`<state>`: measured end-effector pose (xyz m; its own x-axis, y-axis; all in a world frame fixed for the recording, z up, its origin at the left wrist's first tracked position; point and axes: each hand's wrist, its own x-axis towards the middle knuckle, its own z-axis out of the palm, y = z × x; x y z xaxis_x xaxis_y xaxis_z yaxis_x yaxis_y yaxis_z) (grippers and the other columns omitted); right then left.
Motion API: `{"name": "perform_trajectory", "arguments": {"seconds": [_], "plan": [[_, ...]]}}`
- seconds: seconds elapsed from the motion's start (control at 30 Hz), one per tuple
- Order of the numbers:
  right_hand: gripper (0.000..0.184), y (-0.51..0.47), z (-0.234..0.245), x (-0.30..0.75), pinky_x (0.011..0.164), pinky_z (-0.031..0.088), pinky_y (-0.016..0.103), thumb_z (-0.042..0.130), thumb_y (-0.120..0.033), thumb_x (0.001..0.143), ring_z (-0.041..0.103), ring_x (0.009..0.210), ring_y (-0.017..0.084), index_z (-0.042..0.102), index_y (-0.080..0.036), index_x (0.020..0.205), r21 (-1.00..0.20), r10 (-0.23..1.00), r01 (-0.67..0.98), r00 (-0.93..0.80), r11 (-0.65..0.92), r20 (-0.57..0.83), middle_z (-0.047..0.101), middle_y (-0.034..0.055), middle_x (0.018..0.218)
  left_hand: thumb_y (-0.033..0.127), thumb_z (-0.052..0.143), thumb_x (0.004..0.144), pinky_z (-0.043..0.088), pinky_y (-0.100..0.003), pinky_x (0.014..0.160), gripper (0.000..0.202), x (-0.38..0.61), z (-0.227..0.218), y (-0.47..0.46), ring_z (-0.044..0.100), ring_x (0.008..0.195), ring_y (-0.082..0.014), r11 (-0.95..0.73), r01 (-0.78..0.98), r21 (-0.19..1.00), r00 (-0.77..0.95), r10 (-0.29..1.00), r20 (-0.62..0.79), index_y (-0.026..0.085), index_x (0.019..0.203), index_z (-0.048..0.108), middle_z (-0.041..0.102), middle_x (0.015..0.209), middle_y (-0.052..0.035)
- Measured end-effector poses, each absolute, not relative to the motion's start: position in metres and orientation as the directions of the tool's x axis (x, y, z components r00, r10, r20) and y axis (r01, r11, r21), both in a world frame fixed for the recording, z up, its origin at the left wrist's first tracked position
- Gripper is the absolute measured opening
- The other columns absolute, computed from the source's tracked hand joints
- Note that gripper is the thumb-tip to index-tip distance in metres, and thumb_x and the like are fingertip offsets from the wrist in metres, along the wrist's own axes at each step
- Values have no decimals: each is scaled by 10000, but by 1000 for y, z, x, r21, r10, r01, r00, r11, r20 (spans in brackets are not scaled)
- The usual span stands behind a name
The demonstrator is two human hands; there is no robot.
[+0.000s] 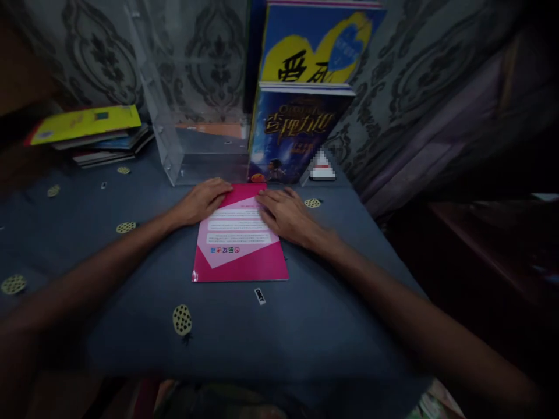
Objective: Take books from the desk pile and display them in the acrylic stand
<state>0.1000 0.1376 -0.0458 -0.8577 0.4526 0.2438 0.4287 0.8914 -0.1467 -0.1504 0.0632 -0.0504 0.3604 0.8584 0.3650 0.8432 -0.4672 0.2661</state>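
A pink booklet (240,256) with a white panel of print lies flat on the blue-grey tablecloth (131,273) in front of me. My left hand (201,201) rests on its far left corner, fingers stretched and lying flat. My right hand (286,214) lies on its far right edge, fingers also flat and slightly spread. Neither hand lifts the booklet. Just beyond the hands a clear acrylic stand (183,139) holds a dark blue book (292,137) upright, with a blue and yellow book (317,41) behind it.
A stack of books with a yellow cover on top (89,131) sits at the far left. Small patterned spots dot the cloth. The table's right edge drops off near a dark wooden surface (489,244). Patterned wallpaper backs the table.
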Motion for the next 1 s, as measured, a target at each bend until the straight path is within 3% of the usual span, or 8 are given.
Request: {"name": "perform_trajectory", "arguments": {"seconds": [0.1,0.2,0.33,0.6,0.77,1.0], "plan": [[306,115,-39,69,1098,382,579,445,-169,985,610,1191,324,662,-105,1191,-134,370,348,-906,928,206,678,191,1267,217,413,985,483,-464,1057,368,-168,-57,75,625,1187,-237,-468,839,279,355,858,371,162,1255,656,698,1253,-115],[329,84,-40,43,1107,422,536,437,-202,1013,572,1266,306,638,-102,1254,-218,225,178,-950,960,215,657,193,1299,208,421,979,466,-457,1070,372,-169,-61,75,615,1203,-235,-483,821,303,358,851,385,157,1264,655,683,1281,-119],[401,48,-47,46,1208,346,510,415,-237,1041,444,1432,284,565,-77,1377,-303,98,23,-966,953,238,563,201,1453,201,410,986,456,-446,1079,378,-167,-60,73,614,1204,-232,-497,807,318,375,848,374,154,1266,659,682,1279,-118],[411,24,-49,85,1232,345,421,422,-125,1035,376,1485,167,531,-163,1429,-395,-75,-155,-975,906,210,511,102,1535,202,394,990,459,-460,1078,395,-165,-56,71,600,1231,-230,-456,847,275,360,871,333,185,1286,655,670,1316,-101],[420,24,-43,103,1259,293,449,493,-221,1034,364,1493,186,516,-148,1447,-410,-45,-132,-975,903,216,516,117,1529,258,381,1006,453,-477,1100,403,-164,-55,69,590,1260,-245,-455,848,272,356,869,343,194,1296,654,672,1329,-95],[518,42,-37,140,1268,272,429,478,-366,1047,319,1514,197,442,-130,1507,-444,158,79,-977,892,144,441,130,1581,293,365,1030,478,-488,1092,405,-164,-60,70,629,1225,-244,-472,847,243,359,847,391,162,1277,659,693,1296,-133]]}}
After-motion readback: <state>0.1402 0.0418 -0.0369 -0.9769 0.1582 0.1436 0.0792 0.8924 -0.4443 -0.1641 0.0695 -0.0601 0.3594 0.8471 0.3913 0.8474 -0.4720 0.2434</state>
